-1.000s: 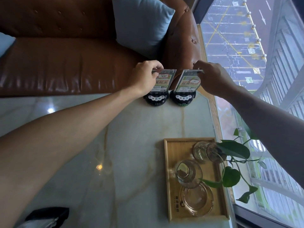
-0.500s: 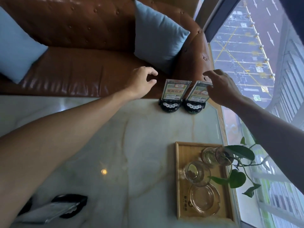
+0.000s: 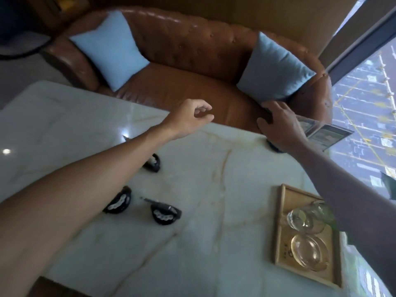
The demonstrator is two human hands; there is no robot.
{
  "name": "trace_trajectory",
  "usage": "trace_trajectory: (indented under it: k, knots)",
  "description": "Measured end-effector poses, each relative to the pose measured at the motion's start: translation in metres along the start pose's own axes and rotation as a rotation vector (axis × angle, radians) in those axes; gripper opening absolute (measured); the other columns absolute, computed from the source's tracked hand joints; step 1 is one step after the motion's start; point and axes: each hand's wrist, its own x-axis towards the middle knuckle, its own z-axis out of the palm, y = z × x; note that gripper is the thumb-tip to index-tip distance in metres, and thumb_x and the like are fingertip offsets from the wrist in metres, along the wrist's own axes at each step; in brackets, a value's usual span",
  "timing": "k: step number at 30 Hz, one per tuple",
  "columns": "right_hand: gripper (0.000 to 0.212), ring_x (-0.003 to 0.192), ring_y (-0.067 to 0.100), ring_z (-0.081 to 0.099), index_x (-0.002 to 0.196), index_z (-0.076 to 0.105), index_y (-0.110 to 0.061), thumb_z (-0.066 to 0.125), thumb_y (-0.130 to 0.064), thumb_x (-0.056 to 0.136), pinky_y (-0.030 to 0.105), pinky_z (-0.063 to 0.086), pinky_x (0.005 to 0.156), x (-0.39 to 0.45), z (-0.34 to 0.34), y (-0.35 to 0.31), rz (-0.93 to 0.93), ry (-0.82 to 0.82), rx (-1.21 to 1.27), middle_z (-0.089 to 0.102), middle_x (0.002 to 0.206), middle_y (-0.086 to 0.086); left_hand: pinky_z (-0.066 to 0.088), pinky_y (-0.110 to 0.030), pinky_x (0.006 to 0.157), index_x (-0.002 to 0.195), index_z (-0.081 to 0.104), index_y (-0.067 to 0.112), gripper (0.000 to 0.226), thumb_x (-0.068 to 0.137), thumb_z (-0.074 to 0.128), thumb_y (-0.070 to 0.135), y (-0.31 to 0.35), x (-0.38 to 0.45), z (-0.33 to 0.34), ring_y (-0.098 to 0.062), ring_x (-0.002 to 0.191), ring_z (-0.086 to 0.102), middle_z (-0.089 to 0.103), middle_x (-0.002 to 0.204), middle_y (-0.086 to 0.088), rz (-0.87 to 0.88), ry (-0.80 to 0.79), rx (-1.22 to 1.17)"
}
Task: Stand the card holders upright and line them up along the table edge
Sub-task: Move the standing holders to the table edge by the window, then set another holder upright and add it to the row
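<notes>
A pale marble table with thin amber veins carries three black-based card holders lying flat near its middle, two more upright ones at its far right corner, and a wooden tray along the right side.

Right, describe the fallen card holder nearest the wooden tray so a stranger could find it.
Start at the wooden tray on the pale marble table, then look left. The nearest black-based card holder lies flat, apart from the others, nearest the table's middle.
</notes>
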Motion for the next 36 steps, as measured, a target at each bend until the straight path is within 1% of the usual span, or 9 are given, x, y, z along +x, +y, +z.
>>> trace_trajectory:
  k: [4,11,14,17,20,24,27,32,36]
  knots:
    - [0.039,0.108,0.039,0.058,0.119,0.06,-0.002,0.068,-0.019,0.085,0.041,0.048,0.092,-0.039,0.039,-0.067,-0.056,-0.053,0.058,0.061,0.118,0.021,0.048,-0.016,0.09,0.117,0.069,0.02,0.031,0.089,0.07,0.033,-0.032,-0.057,-0.037,-0.008,0.11,0.064,0.071,0.117,0.002,-0.013,0.012,0.017]
    - [0.049,0.117,0.028,0.058,0.133,0.056,-0.013,0.071,-0.027,0.088,0.026,0.039,0.094,-0.11,0.102,-0.148,-0.024,-0.194,0.221,0.06,0.131,0.013,0.051,-0.029,0.098,0.124,0.066,0.018,0.036,0.091,0.068,0.03,-0.093,-0.142,-0.058,-0.013,0.113,0.064,0.069,0.123,-0.001,-0.136,-0.074,-0.024]
    - [0.049,0.116,0.025,0.06,0.134,0.054,-0.02,0.068,-0.029,0.088,0.033,0.047,0.095,-0.137,0.124,-0.164,0.035,-0.262,0.265,0.059,0.132,0.009,0.052,-0.032,0.1,0.125,0.066,0.02,0.034,0.09,0.067,0.023,-0.119,-0.171,-0.049,-0.013,0.114,0.064,0.069,0.123,-0.002,-0.197,-0.123,-0.073]
    - [0.046,0.11,0.023,0.064,0.132,0.055,-0.02,0.065,-0.014,0.087,0.046,0.054,0.093,-0.162,0.141,-0.174,0.151,-0.335,0.381,0.062,0.127,0.006,0.053,-0.033,0.099,0.123,0.068,0.018,0.035,0.089,0.063,0.01,-0.141,-0.192,-0.04,-0.015,0.108,0.067,0.071,0.118,-0.004,-0.237,-0.165,-0.102]
    - [0.044,0.103,0.02,0.066,0.126,0.06,-0.018,0.059,-0.002,0.085,0.044,0.055,0.093,-0.184,0.156,-0.181,0.231,-0.405,0.458,0.067,0.112,0.004,0.056,-0.031,0.096,0.121,0.068,0.017,0.036,0.088,0.063,0.005,-0.156,-0.21,-0.035,-0.012,0.102,0.069,0.072,0.115,-0.002,-0.247,-0.247,-0.103]
    - [0.045,0.097,0.024,0.068,0.122,0.065,-0.009,0.062,0.004,0.079,0.039,0.055,0.088,-0.204,0.173,-0.185,0.215,-0.457,0.386,0.072,0.109,0.009,0.048,-0.002,0.067,0.116,0.07,0.022,0.029,0.088,0.069,0.014,-0.168,-0.224,-0.027,0.007,0.081,0.066,0.074,0.109,0.002,-0.239,-0.283,-0.108]
    - [0.039,0.089,0.026,0.067,0.115,0.068,-0.006,0.061,0.008,0.079,0.026,0.048,0.077,-0.21,0.186,-0.188,0.202,-0.448,0.321,0.073,0.101,0.007,0.042,0.003,0.056,0.111,0.07,0.026,0.025,0.088,0.073,0.019,-0.172,-0.226,-0.02,0.019,0.07,0.061,0.072,0.102,0.009,-0.238,-0.248,-0.124]
    - [0.017,0.089,0.029,0.066,0.105,0.065,-0.002,0.059,0.004,0.09,0.017,0.04,0.063,-0.209,0.194,-0.185,0.311,-0.413,0.335,0.072,0.096,0.011,0.05,-0.01,0.071,0.11,0.07,0.023,0.024,0.087,0.074,0.022,-0.176,-0.218,-0.006,-0.007,0.088,0.071,0.073,0.106,0.004,-0.245,-0.253,-0.155]
    - [0.009,0.081,0.024,0.064,0.1,0.063,-0.008,0.063,-0.004,0.092,0.008,0.039,0.057,-0.201,0.194,-0.174,0.37,-0.408,0.347,0.07,0.09,0.007,0.051,-0.011,0.073,0.109,0.072,0.017,0.021,0.091,0.07,0.028,-0.181,-0.209,0.008,-0.01,0.092,0.071,0.075,0.106,0.003,-0.225,-0.269,-0.163]
